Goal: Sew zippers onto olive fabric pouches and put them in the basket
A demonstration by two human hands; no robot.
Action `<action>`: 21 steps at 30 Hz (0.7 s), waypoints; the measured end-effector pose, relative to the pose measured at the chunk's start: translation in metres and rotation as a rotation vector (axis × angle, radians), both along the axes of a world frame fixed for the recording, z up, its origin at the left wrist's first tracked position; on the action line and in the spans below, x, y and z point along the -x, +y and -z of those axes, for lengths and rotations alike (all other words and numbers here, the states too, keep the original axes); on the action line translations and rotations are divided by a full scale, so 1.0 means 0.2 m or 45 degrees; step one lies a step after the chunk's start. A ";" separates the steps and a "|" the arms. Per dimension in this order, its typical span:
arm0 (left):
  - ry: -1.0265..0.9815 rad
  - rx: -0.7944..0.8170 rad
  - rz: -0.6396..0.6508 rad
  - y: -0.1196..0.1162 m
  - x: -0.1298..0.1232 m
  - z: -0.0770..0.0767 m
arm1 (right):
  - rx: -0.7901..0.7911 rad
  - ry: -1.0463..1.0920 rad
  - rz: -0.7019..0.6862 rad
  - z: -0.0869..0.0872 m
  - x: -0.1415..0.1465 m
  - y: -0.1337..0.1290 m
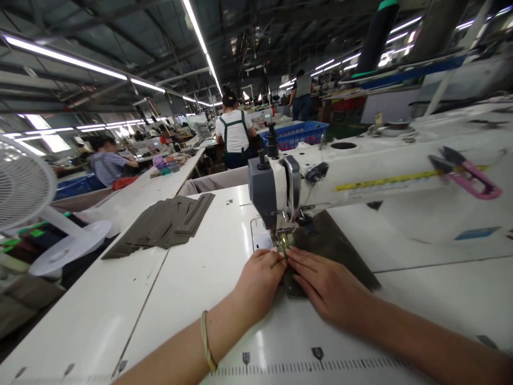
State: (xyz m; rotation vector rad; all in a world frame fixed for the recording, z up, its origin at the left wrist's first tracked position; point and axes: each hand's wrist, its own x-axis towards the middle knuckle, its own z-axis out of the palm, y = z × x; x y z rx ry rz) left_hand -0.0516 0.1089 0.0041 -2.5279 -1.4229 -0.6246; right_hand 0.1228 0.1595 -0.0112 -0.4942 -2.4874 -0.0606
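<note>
A dark grey-green fabric piece (340,248) lies under the head of a white sewing machine (280,187), extending to its right. My left hand (262,278) has its fingers curled together at the fabric's left edge, just in front of the needle area; what its fingertips pinch is too small to make out. Flat on the same fabric rests my right hand (326,280), fingers stretched toward the presser foot (284,240). The fingertips of both hands nearly meet there. A yellowish band circles my left wrist.
A spread stack of dark fabric pieces (160,222) lies on the table's left. Pink-handled snips (467,174) rest against the machine arm. A white fan (24,187) stands at far left. Beyond are a blue basket (300,133) and several people, one in a white top (236,131).
</note>
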 end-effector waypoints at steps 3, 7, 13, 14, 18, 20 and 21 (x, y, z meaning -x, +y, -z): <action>-0.008 0.006 0.003 0.04 0.02 0.01 | 0.016 -0.002 -0.013 0.00 0.02 0.04; -0.054 0.042 0.002 0.08 0.05 0.01 | 0.054 -0.023 -0.013 0.00 0.02 0.07; -0.095 0.102 0.009 0.01 0.05 -0.01 | -0.252 -0.022 -0.014 0.00 -0.01 0.01; -0.088 0.102 0.018 -0.01 0.05 -0.01 | -0.291 -0.010 -0.028 0.00 -0.01 0.01; 0.019 0.070 -0.002 -0.07 0.01 -0.02 | -0.255 0.004 -0.159 -0.03 -0.01 0.03; 0.083 0.049 -0.038 -0.07 -0.01 -0.02 | -0.268 0.013 -0.168 -0.03 -0.01 0.04; 0.107 0.036 -0.047 -0.07 -0.01 -0.02 | -0.290 0.018 -0.153 -0.03 -0.01 0.03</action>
